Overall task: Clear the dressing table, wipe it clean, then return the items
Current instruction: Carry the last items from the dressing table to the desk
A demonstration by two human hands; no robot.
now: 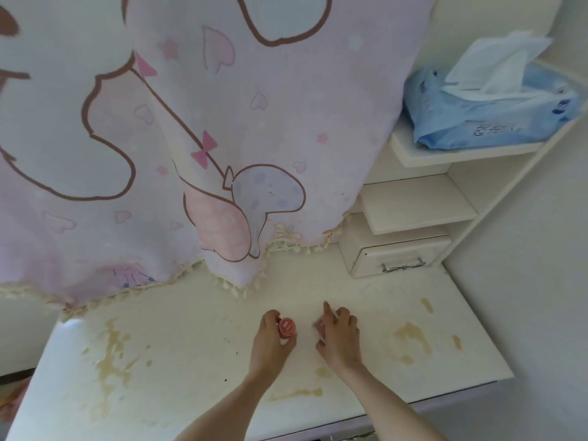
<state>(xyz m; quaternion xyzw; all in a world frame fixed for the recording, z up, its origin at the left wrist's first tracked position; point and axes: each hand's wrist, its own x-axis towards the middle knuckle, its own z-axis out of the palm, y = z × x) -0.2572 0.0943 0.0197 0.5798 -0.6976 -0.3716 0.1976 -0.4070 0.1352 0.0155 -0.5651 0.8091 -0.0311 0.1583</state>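
The dressing table [191, 361] lies under both hands, and its top carries many yellowish stains, on the left part, on the right part and near the front edge. Two small items are on it, close together near the middle, a little in front of the hanging cloth [191, 138].

The left hand [270, 342] has its fingers curled round a small red jar [287, 327]; the round lid faces up to the camera, so the jar stands upright, and the thumb and fingers close on its sides. The right hand [339, 338] is curled over a small clear item [319, 326], pinkish, that shows only at the left side of the fingers. It seems pinched between thumb and fingers, but what the item is cannot be told.

The relation that counts: each item is directly inside its own hand, the jar to the left of the clear item, with a bare gap of table between them. No hand must cross over the other. Whether the items are being lifted away or set down cannot be told; since the stains are not wiped, it is probably clearing.

A tissue pack [486, 113] lies on the upper shelf [445, 155] at the right, well apart from the hands and nearer to the right hand. Below it is a small drawer [397, 259].
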